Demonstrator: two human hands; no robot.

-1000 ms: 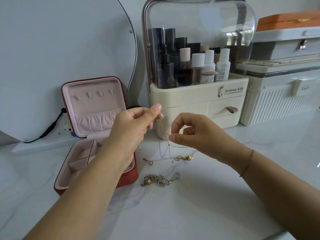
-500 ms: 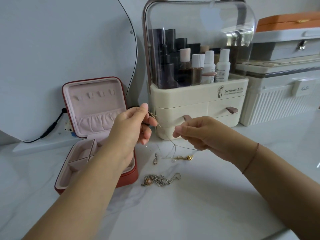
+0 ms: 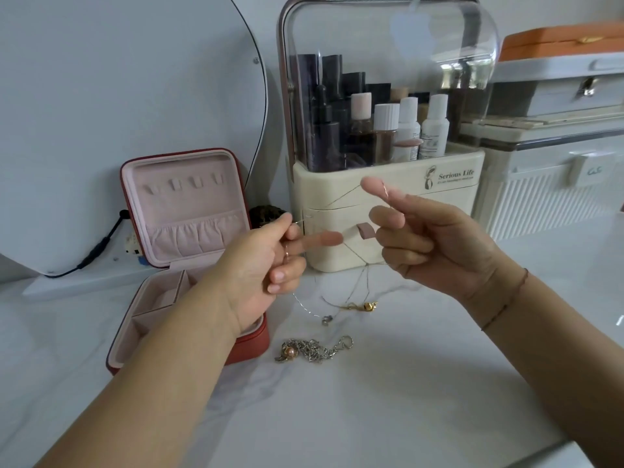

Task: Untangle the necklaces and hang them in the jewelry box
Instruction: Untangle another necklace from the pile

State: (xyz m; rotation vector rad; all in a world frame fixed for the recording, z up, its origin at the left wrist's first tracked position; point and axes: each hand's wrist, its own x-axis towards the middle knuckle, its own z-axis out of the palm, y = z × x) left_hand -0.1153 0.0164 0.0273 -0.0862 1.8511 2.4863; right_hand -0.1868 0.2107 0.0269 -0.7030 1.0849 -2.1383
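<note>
The left hand (image 3: 270,265) pinches a fine chain (image 3: 337,199) between thumb and forefinger. The right hand (image 3: 435,244) pinches the same tangle higher up, thumb pressed to forefinger and the other fingers curled in. Between them, hair-thin metal strands run taut and cross, then drop to the white marbled table (image 3: 371,417), where a small gold charm (image 3: 366,306) and a silver clasp (image 3: 326,319) trail.

This looks like the teasing-apart step, as nothing hangs in the box yet. The next move probably calls for gently spreading the strands to find the crossing; tugging links this thin could tighten the knot.

A chunkier silver necklace (image 3: 317,349) with a pinkish pearl lies heaped nearer. The jewelry box (image 3: 202,170), red outside and lined in soft pink, stands open on the left, its lid hooks (image 3: 184,184) bare.
</note>
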